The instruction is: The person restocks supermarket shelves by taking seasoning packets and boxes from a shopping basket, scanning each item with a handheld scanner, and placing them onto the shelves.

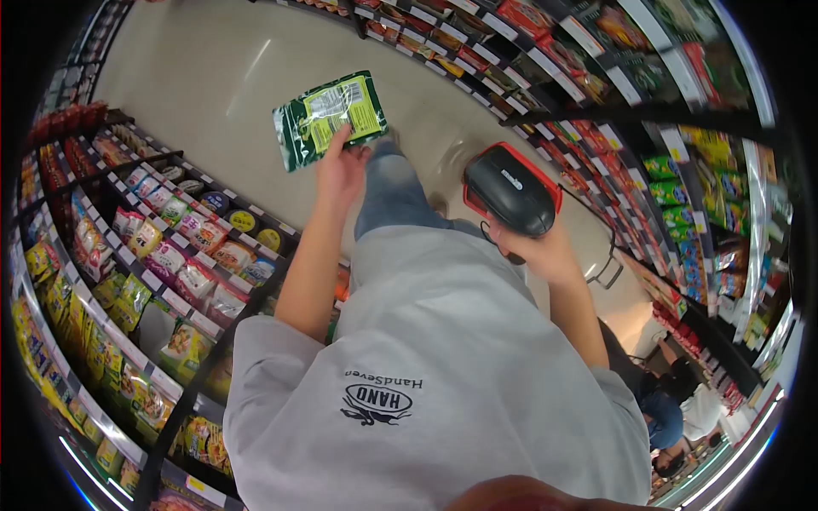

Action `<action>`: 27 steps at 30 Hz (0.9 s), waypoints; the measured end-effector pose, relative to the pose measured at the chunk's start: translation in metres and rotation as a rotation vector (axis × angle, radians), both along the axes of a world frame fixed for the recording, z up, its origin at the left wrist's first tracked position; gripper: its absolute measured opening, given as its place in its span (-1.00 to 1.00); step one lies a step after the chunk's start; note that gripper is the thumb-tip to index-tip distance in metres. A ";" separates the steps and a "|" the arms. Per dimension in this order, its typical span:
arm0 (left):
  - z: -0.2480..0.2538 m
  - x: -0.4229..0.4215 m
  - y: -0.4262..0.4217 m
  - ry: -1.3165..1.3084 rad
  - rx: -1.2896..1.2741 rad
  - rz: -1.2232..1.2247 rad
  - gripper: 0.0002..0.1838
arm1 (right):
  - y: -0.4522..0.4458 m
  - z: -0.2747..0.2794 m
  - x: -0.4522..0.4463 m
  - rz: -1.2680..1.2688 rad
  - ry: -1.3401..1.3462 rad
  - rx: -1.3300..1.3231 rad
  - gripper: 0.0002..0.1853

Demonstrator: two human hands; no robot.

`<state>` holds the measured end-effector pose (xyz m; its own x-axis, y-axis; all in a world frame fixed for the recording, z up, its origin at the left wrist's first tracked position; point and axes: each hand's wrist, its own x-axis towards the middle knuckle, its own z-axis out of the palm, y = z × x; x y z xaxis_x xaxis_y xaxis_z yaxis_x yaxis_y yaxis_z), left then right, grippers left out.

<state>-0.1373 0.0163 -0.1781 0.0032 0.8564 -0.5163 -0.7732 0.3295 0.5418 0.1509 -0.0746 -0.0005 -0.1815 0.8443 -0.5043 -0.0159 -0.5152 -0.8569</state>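
A dark green packet with a yellow-green printed label is held out in front of me. My left hand grips its near edge, thumb on the label side. My right hand is closed at the near end of a black rounded object with small white lettering. A red rim shows around that object; I cannot tell whether the two are one piece. Some of my right fingers are hidden beneath it.
Shelves of bagged goods curve along my left, with round-lidded tubs among them. More stocked shelves rise on my right. A wire frame juts near my right forearm. Other people are at lower right. Pale floor lies ahead.
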 end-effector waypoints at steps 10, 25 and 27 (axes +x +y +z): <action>-0.136 -0.020 0.311 0.210 -0.050 0.041 -0.71 | 0.204 -0.045 -0.079 0.048 -0.328 -0.170 -0.58; -0.261 0.057 0.546 0.847 0.186 0.303 -0.69 | 0.366 -0.082 -0.144 0.218 -0.397 -0.621 -0.67; -0.289 0.057 0.559 1.172 0.342 0.069 -0.65 | 0.371 -0.087 -0.147 0.246 -0.360 -0.566 -0.64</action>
